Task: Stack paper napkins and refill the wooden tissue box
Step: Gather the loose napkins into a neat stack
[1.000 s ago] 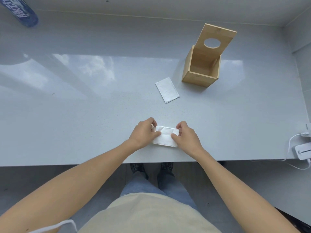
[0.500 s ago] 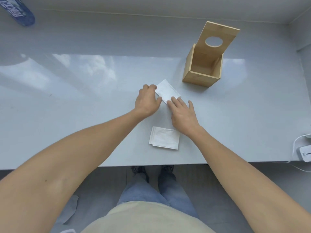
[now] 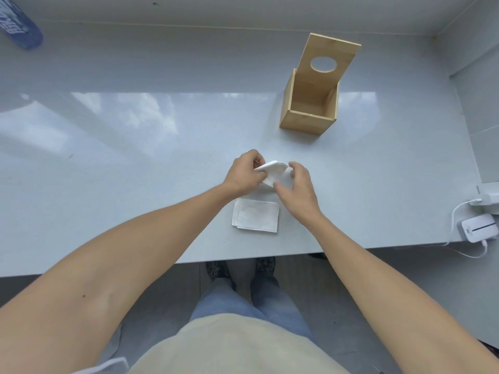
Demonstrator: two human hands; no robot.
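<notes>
your left hand and right hand meet just past the middle of the white table, and between them they pinch a folded paper napkin, lifted off the surface and bowed upward. the left fingers grip its near-left edge; the right hand curls around its right side, thumb toward you. directly at 6 o'clock from the held napkin, a small stack of napkins lies flat on the table, its edges slightly fanned at the left, close to the table's near edge and apart from both hands. at about 1 o'clock from your hands, well apart, the wooden tissue box stands with its interior exposed and its lid, with an oval hole, tipped up behind it. at the far 9 to 10 o'clock corner a blue bottle shows partly. at 3 o'clock, on the table's right edge, sits a small white device with a white cable.
</notes>
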